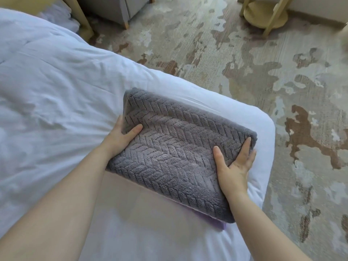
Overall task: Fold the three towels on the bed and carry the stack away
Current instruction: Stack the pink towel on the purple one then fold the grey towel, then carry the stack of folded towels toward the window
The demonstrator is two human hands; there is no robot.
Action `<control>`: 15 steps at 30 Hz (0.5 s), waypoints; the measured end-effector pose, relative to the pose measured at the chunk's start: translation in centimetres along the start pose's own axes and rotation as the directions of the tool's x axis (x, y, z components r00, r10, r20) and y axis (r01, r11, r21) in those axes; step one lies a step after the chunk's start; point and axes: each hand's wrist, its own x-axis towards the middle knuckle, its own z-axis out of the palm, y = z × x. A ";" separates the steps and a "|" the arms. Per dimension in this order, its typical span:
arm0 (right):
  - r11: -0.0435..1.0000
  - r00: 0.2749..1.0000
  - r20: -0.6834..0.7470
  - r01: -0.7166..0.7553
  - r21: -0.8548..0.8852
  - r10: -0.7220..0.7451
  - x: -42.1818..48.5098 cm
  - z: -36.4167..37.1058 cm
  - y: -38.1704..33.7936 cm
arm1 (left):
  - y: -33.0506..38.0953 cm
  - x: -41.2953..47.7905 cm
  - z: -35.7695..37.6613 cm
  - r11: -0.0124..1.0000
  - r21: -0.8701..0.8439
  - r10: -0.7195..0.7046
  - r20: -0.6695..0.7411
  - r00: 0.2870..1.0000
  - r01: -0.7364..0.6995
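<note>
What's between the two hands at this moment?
The folded grey towel fills the gap; the left hand grips its left edge, the right hand its right edge. Head view.

Mottled rug (207, 44), grey chair (105, 6) top left, yellow side table (263, 16) top rt.

The top towel (178, 151) is showing dark grey with a herringbone pattern, with a purple towel (219, 224) edging out below. The bed cover (56, 91) is looking white, and the carpet (282, 81) is showing mottled beige, grey and brown.
</note>
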 end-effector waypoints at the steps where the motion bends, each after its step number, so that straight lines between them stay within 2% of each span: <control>1: 1.000 1.000 -0.007 0.011 0.027 -0.011 0.1 0.0 -0.1 | 0.1 0.1 0.0 1.000 -0.015 -0.014 0.009 1.000 0.014; 5: 0.989 0.997 -0.053 0.065 0.135 -0.058 -0.4 -0.7 0.3 | 0.3 0.4 -0.7 0.996 -0.040 -0.075 0.118 0.990 0.081; 6: 0.986 0.998 -0.060 0.037 0.162 -0.027 -0.7 -1.1 0.5 | 0.3 0.4 -1.0 0.993 -0.032 -0.111 0.153 0.982 0.117; 9: 0.941 0.978 0.015 -0.204 0.271 0.208 -0.9 -1.5 1.1 | 0.3 0.1 -1.5 0.976 -0.025 -0.205 0.218 0.954 0.216; 12: 0.894 0.961 0.063 -0.275 0.353 0.271 0.0 -1.9 0.8 | 1.0 -0.7 -1.5 0.963 -0.077 -0.245 0.147 0.958 0.257; 15: 0.887 0.956 0.178 -0.284 0.364 0.233 0.3 -3.2 -0.4 | 2.6 -2.5 -1.8 0.951 -0.126 -0.275 0.066 0.959 0.281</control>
